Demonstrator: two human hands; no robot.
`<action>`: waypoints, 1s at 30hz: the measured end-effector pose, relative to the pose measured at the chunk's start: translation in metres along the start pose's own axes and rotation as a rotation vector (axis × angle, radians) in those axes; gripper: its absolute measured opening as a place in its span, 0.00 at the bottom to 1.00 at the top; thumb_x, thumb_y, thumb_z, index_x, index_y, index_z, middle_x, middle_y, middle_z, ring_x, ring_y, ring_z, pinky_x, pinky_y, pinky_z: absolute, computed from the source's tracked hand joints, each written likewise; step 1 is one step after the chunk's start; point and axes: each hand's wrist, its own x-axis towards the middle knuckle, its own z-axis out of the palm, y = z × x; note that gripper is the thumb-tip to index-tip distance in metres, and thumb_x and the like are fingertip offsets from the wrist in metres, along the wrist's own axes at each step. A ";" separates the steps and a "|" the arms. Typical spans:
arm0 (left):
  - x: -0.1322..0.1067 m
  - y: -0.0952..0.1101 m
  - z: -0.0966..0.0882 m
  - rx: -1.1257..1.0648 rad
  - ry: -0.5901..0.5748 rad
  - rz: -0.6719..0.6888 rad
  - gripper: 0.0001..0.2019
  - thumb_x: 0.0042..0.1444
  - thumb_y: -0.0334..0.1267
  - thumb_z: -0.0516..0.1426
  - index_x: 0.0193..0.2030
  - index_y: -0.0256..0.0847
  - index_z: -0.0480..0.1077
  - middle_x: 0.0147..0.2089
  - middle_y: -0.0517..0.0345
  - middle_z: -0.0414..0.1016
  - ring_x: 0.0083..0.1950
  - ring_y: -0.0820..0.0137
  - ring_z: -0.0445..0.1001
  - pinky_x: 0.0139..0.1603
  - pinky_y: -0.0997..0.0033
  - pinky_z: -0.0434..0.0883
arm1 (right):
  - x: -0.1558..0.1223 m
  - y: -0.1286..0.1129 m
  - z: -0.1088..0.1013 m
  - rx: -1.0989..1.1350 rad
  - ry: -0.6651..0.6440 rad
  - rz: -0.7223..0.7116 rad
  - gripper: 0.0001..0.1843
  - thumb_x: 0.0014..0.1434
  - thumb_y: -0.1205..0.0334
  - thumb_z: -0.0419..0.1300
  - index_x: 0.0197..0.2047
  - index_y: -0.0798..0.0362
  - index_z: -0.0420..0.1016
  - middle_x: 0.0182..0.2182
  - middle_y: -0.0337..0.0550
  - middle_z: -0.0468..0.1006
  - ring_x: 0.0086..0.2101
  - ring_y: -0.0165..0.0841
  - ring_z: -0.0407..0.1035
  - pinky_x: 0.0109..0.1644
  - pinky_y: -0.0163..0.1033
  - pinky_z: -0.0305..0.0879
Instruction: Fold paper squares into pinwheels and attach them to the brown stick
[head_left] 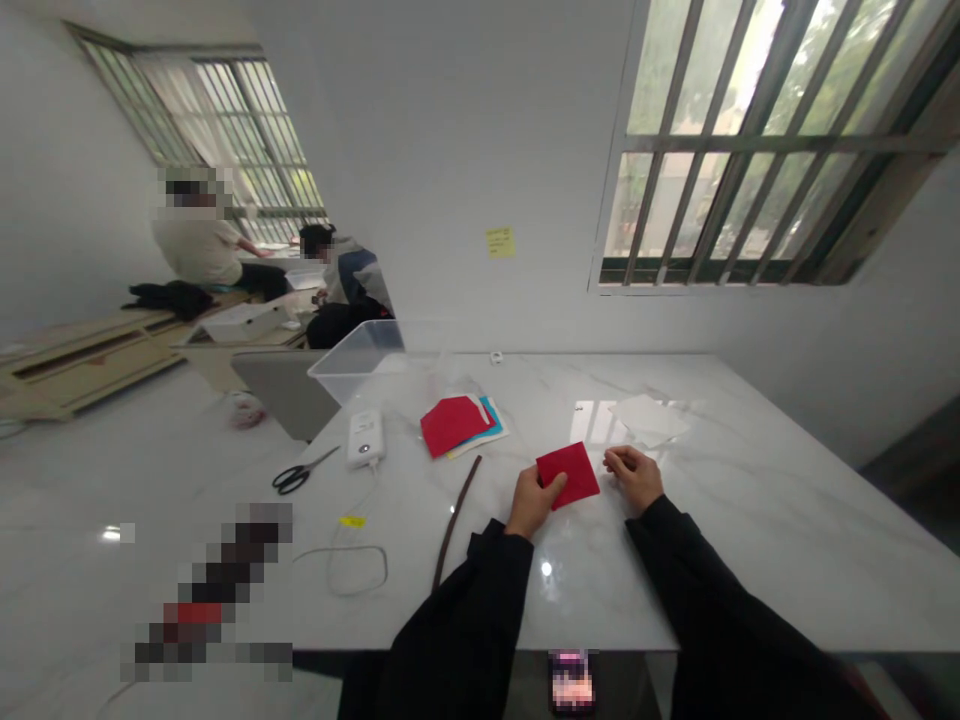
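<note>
A small red square sheet [570,474], perhaps felt or paper, is held up over the white table. My left hand [529,502] grips its left edge, thumb across the front and fingers behind. Just right of the sheet, apart from it, is my right hand [634,478]. Its fingers are closed in a pinch; whatever lies between the fingertips is too small to make out. Behind the sheet to the left lies a pile of red, blue and white sheets [456,424]. A dark brown strip [459,515] rests left of my left hand.
Black scissors [292,478] and a white power bank [365,440] with a cable lie on the left of the marble-patterned table [757,520]. A clear plastic bin [352,365] stands behind them. White paper [649,420] lies beyond my right hand. Two people sit in the far left background.
</note>
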 end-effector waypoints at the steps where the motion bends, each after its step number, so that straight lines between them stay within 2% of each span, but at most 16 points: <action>1: 0.001 0.000 -0.001 -0.003 0.000 0.002 0.19 0.50 0.46 0.67 0.41 0.30 0.78 0.41 0.43 0.83 0.39 0.58 0.81 0.40 0.64 0.76 | 0.000 -0.002 0.001 0.031 0.006 0.006 0.26 0.51 0.38 0.67 0.37 0.55 0.79 0.30 0.49 0.83 0.30 0.39 0.78 0.35 0.42 0.74; 5: 0.006 -0.003 -0.005 -0.047 -0.006 0.010 0.19 0.51 0.48 0.66 0.41 0.31 0.78 0.40 0.44 0.83 0.38 0.59 0.81 0.39 0.65 0.76 | 0.003 -0.012 0.006 0.200 0.016 0.040 0.28 0.43 0.41 0.73 0.39 0.55 0.81 0.30 0.49 0.84 0.33 0.41 0.80 0.42 0.46 0.77; 8: 0.010 -0.005 -0.008 -0.053 0.022 0.007 0.21 0.51 0.49 0.66 0.41 0.31 0.79 0.40 0.45 0.83 0.39 0.59 0.81 0.40 0.65 0.76 | 0.005 -0.016 0.007 0.234 0.001 0.051 0.26 0.43 0.43 0.72 0.38 0.55 0.82 0.31 0.49 0.84 0.33 0.40 0.80 0.43 0.47 0.78; 13: 0.012 -0.001 -0.009 -0.074 0.036 -0.004 0.23 0.49 0.50 0.68 0.42 0.30 0.78 0.40 0.45 0.83 0.40 0.59 0.81 0.43 0.63 0.77 | 0.008 -0.018 0.003 0.166 0.048 -0.003 0.24 0.45 0.43 0.71 0.36 0.55 0.83 0.30 0.47 0.84 0.32 0.38 0.78 0.41 0.45 0.77; 17: 0.009 0.008 -0.007 -0.094 0.052 -0.020 0.24 0.48 0.49 0.69 0.44 0.30 0.78 0.39 0.46 0.83 0.39 0.59 0.81 0.44 0.61 0.77 | 0.008 -0.021 0.003 0.145 0.031 -0.001 0.25 0.45 0.41 0.70 0.33 0.56 0.82 0.29 0.47 0.83 0.30 0.37 0.77 0.40 0.44 0.76; 20: 0.008 0.011 -0.007 -0.094 0.067 -0.025 0.24 0.47 0.49 0.69 0.43 0.30 0.78 0.39 0.46 0.83 0.40 0.59 0.81 0.45 0.61 0.77 | 0.008 -0.024 0.003 0.180 0.034 0.008 0.26 0.42 0.39 0.71 0.32 0.55 0.81 0.26 0.46 0.82 0.29 0.37 0.77 0.38 0.44 0.76; 26: 0.008 0.013 -0.006 -0.089 0.053 0.000 0.24 0.47 0.51 0.68 0.43 0.30 0.79 0.39 0.45 0.83 0.40 0.58 0.81 0.46 0.59 0.77 | 0.010 -0.025 0.005 0.252 0.079 0.070 0.31 0.42 0.36 0.71 0.35 0.56 0.80 0.25 0.46 0.81 0.25 0.35 0.76 0.32 0.41 0.73; 30: 0.007 0.015 -0.006 -0.087 0.059 0.016 0.25 0.49 0.52 0.67 0.44 0.30 0.78 0.41 0.45 0.83 0.41 0.57 0.81 0.47 0.59 0.77 | 0.010 -0.024 0.006 0.290 0.053 0.081 0.30 0.40 0.37 0.72 0.34 0.56 0.80 0.26 0.47 0.82 0.26 0.35 0.76 0.33 0.41 0.74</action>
